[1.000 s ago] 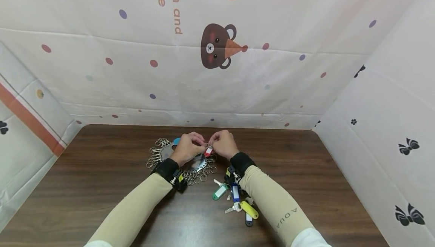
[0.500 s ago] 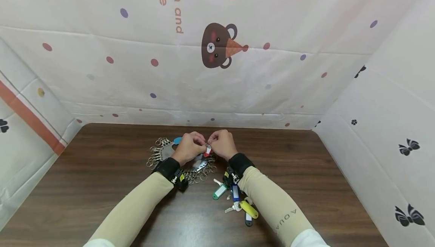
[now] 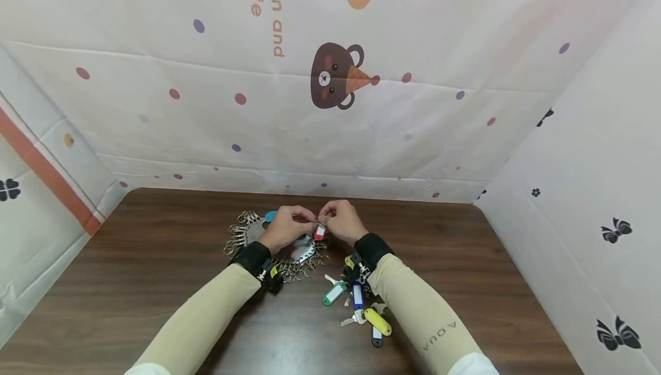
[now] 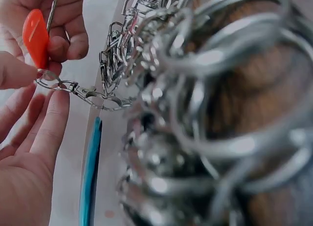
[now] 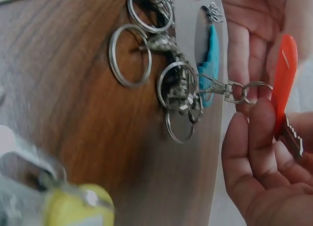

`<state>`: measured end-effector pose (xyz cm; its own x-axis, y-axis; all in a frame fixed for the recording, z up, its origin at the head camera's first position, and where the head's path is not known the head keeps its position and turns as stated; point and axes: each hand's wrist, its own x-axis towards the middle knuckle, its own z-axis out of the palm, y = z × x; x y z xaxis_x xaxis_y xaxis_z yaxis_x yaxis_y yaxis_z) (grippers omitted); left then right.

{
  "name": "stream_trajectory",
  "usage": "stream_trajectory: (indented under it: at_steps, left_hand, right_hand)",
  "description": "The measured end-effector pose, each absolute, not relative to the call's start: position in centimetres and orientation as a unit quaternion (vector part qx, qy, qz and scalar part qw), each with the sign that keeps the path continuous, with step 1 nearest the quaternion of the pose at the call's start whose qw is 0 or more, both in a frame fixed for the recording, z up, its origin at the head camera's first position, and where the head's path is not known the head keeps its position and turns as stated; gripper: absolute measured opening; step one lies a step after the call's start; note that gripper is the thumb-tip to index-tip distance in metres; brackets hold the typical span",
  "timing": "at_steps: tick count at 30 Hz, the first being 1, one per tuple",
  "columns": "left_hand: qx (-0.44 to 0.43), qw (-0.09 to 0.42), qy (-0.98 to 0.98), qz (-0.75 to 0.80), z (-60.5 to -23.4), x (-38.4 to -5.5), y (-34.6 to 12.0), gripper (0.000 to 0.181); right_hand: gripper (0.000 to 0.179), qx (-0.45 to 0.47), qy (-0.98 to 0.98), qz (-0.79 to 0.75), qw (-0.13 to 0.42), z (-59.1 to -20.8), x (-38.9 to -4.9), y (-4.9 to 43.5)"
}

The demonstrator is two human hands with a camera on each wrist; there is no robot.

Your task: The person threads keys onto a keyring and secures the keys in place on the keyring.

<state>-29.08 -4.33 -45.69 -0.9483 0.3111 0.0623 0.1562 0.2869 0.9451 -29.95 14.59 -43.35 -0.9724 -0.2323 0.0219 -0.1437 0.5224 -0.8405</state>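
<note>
Both hands meet over a round metal key holder [image 3: 299, 253] hung with several clips and split rings. My left hand [image 3: 289, 227] pinches a split ring [image 4: 48, 79] between thumb and fingers; this ring links to a clip [image 4: 85, 93] on the holder. Close beside it, my right hand [image 3: 343, 223] holds a red key tag [image 3: 320, 232] with its key [image 4: 52, 14]. In the right wrist view the tag stands upright, and the ring runs to its edge. Where tag and ring join is partly hidden by fingers. The holder's blue part [image 3: 270, 216] lies behind the left hand.
Near the right forearm lie a green key tag [image 3: 334, 293], a blue tag [image 3: 357, 295], a yellow tag [image 3: 378, 322] and a black tag [image 3: 377, 338], with loose-lying keys [image 3: 353, 319]. The brown table [image 3: 196, 214] meets a printed cloth wall [image 3: 413, 140] behind.
The red key tag has tilted slightly and now hangs more upright between the hands. Both hands keep nearly the same place. The head view has shifted a little.
</note>
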Motion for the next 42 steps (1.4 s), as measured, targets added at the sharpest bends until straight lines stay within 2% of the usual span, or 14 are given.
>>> stream_trajectory:
  at_steps: [4, 8, 14, 22, 25, 33, 42]
  left_hand:
    - [0.163, 0.079, 0.795, 0.579, -45.9, -29.1, -4.5, 0.026]
    - [0.189, 0.056, 0.823, 0.532, -46.2, -29.0, -4.1, 0.033]
    - [0.192, -0.008, 0.862, 0.469, -46.2, -28.6, -3.4, 0.026]
    - [0.199, -0.013, 0.865, 0.461, -46.1, -28.6, -3.6, 0.022]
    - [0.205, -0.012, 0.863, 0.461, -46.2, -28.7, -3.6, 0.021]
    - [0.200, -0.026, 0.874, 0.442, -46.1, -28.8, -3.9, 0.018]
    - [0.173, -0.020, 0.873, 0.455, -46.1, -28.8, -4.2, 0.021]
  right_hand:
    - [0.010, -0.113, 0.867, -0.483, 0.055, -43.0, -30.0, 14.7]
    - [0.010, -0.117, 0.864, -0.486, 0.069, -42.9, -30.0, 14.5]
    - [0.008, -0.112, 0.855, -0.500, 0.081, -43.1, -30.0, 14.5]
    - [0.004, -0.105, 0.851, -0.493, 0.148, -42.5, -29.6, 14.7]
    - [0.004, -0.116, 0.859, -0.480, 0.136, -42.5, -29.4, 14.7]
    - [0.013, -0.183, 0.900, -0.394, 0.044, -42.9, -29.1, 14.6]
    - [0.018, -0.211, 0.909, -0.357, 0.027, -42.9, -29.3, 14.4]
